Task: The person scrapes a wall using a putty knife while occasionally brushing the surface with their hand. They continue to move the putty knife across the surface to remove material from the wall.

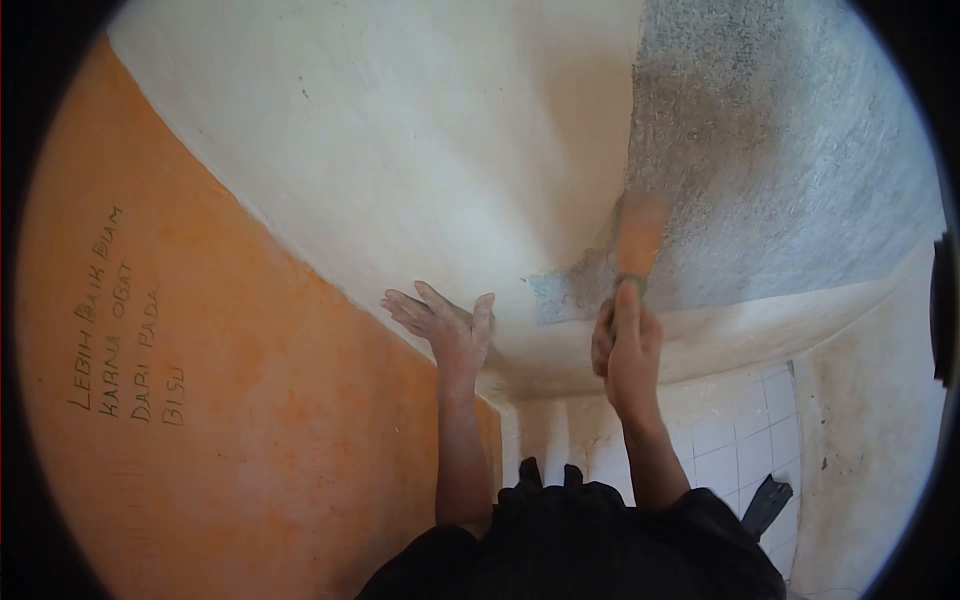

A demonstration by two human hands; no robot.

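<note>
My right hand is wrapped round the handle of a scraper. Its broad blade is blurred and lies over the border between the white wall surface and a rough grey patch. To the left, my left hand has its fingers spread and holds nothing. It is against or just in front of the white surface, near its lower edge; contact is hard to tell. A small pale bluish area of the patch shows between the two hands.
An orange wall with handwriting fills the left side. White floor tiles show below, with a dark object on them at the right. Another dark object is at the far right edge, beside a stained pale wall.
</note>
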